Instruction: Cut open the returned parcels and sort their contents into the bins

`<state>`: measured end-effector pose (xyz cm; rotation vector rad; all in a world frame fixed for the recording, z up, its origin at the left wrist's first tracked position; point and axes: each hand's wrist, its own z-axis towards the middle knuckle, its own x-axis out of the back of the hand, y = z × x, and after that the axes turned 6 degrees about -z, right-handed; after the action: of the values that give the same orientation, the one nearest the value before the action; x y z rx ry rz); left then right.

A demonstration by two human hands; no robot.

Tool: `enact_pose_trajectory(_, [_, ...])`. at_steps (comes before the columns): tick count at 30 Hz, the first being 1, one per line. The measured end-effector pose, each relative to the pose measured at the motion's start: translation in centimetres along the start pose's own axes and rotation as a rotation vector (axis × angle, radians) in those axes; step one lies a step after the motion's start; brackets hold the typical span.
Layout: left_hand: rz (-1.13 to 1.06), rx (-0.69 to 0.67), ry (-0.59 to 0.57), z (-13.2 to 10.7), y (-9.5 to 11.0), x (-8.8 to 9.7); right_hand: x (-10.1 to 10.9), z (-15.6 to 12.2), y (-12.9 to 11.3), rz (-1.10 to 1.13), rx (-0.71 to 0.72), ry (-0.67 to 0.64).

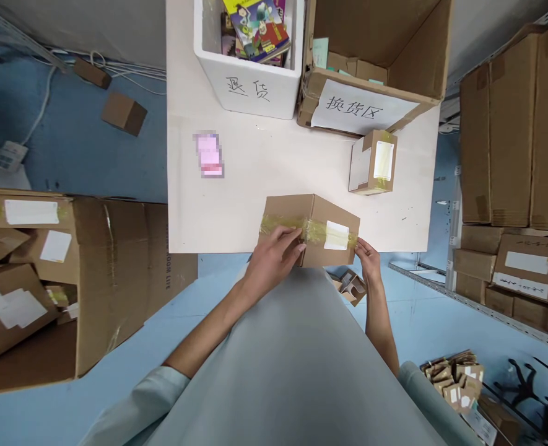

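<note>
A brown cardboard box (301, 217) sealed with yellowish tape and bearing a white label lies at the near edge of the white table (255, 186). My left hand (274, 257) rests on its near left side, fingers curled against the tape. My right hand (369, 260) grips the box's right near corner with bent fingers. A smaller taped box (373, 162) with a white label stands farther back on the right.
A white foam bin (250, 87) holding books and an open carton (371, 74) with a paper sign stand at the table's far end. A large carton (111, 272) full of parcels stands at left. Shelves with stacked boxes (510, 155) at right.
</note>
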<state>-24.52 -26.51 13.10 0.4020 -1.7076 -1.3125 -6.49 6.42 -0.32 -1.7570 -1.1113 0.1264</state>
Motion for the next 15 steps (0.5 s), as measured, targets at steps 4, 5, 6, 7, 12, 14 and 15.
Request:
enact_pose_trajectory(4, [0.002,0.131,0.134,0.3,-3.0,1.9,-1.8,-0.7,-1.7,-0.015,0.077,-0.033])
enact_pose_trajectory(5, [-0.003,0.180,0.169,0.3,-4.2,2.5,-2.7,-1.0,-2.3,-0.040,0.108,-0.043])
enact_pose_trajectory(6, [-0.013,0.230,0.199,0.4,-5.7,3.1,-3.6,-1.3,-3.1,-0.072,0.143,-0.055])
enact_pose_trajectory(7, [-0.033,0.276,0.224,0.4,-7.4,3.7,-4.7,-1.7,-4.0,-0.114,0.179,-0.066])
enact_pose_trajectory(12, [-0.236,0.491,0.274,-1.3,-15.5,6.6,-9.6,-5.4,-10.0,-0.360,0.411,-0.071])
enact_pose_trajectory(14, [-0.253,0.569,0.307,-2.7,-17.8,7.6,-11.1,-7.4,-12.6,-0.401,0.554,-0.113])
enact_pose_trajectory(15, [-0.252,0.610,0.329,-3.5,-18.6,8.1,-11.9,-8.5,-13.8,-0.417,0.626,-0.161])
